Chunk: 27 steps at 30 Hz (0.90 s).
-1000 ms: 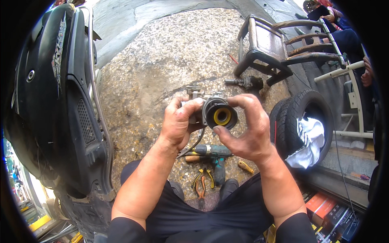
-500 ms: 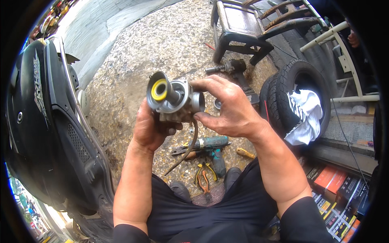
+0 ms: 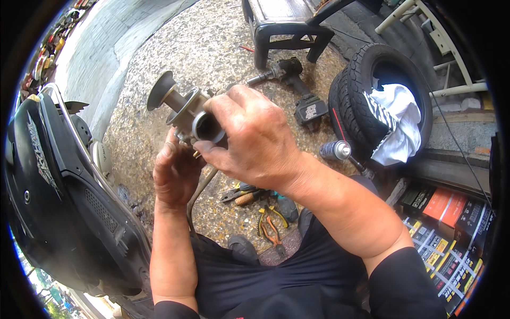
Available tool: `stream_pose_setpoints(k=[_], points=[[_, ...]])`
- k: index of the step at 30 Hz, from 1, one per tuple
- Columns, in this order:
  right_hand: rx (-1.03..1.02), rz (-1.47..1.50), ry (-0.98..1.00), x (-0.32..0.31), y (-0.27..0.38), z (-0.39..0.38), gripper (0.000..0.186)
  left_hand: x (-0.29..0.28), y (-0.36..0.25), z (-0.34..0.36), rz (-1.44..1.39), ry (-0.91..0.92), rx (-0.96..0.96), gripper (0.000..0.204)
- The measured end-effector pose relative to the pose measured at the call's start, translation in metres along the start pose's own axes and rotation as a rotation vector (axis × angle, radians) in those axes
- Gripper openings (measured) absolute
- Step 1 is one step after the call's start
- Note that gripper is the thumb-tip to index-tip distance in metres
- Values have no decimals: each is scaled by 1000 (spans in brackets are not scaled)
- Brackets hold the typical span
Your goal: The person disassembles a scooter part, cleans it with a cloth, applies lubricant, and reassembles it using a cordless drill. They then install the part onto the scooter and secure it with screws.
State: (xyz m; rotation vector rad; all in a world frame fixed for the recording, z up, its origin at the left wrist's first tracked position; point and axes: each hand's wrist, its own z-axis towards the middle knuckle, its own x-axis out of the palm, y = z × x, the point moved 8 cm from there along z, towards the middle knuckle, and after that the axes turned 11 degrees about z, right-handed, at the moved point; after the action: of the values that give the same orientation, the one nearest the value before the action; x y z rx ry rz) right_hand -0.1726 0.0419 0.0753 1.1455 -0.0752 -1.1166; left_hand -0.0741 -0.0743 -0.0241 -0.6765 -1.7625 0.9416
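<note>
A grey metal carburetor (image 3: 186, 118) is held up between my two hands, above my knees. Its wide black rubber diaphragm (image 3: 161, 90) sticks out at the upper left on a short cylindrical slide. My left hand (image 3: 178, 173) cups the carburetor from below, with its fingers partly hidden behind the body. From the right side, my right hand (image 3: 255, 133) grips it, thumb and fingers around the round bore opening. A thin brown hose (image 3: 201, 190) hangs from the underside toward my lap.
A black scooter body (image 3: 64, 181) stands close at left. Pliers (image 3: 272, 229) and other hand tools lie by my feet. Farther off are an impact wrench (image 3: 297, 87), a spray can (image 3: 336, 150), tyres (image 3: 350, 98) with a white cloth (image 3: 397, 125), a chair (image 3: 281, 15) and boxes (image 3: 446, 207).
The carburetor has turned, so its diaphragm now points to the upper left and the bore faces me. My right hand has moved left and closer around it. The view has shifted slightly.
</note>
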Motion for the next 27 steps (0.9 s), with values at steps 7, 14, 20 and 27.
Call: stream_pose_setpoints(k=[7,14,20,27], points=[[-156,-21,5,-2,11,-2,44,0,6,1,-47,33,3,80],[-218,59,67,-22,24,4,46,26,-14,11,56,31,94,76],[-28,149,296,-63,22,52,34,60,-43,31,202,182,40,94],[-75,200,464,-44,25,94,39,70,-40,26,235,390,-10,98]])
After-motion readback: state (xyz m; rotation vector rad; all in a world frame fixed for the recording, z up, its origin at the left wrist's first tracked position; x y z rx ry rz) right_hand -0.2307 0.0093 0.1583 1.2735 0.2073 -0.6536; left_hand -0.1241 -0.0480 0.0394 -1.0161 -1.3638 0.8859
